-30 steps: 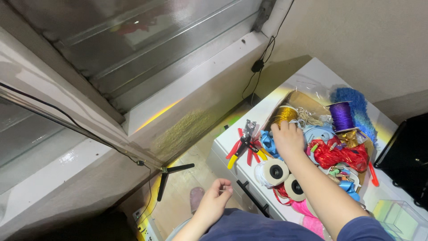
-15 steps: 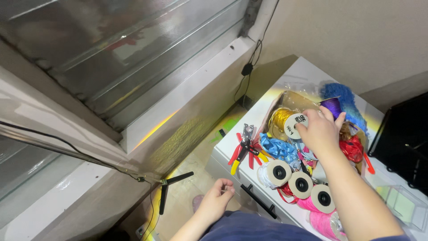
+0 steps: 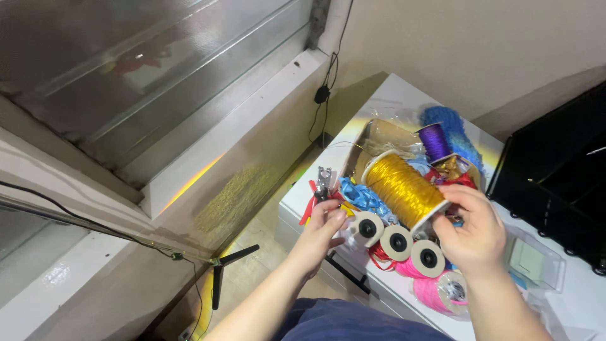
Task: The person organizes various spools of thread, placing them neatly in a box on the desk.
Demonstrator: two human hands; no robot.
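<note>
The right hand grasps a large spool of gold cord by its near end, lifting it tilted above the cluttered craft pile. The left hand, at nine o'clock of the spool, curls its fingers loosely by a small white reel; whether they grip it I cannot tell. Judging by this, the spool is being picked out; freeing it needs a steady lift clear of the blue ribbon. The white tabletop stands beside a corrugated metal shutter.

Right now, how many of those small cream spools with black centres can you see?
3, in a row: one by the left hand, one in the middle, one below the right hand. More may be hidden.
</note>
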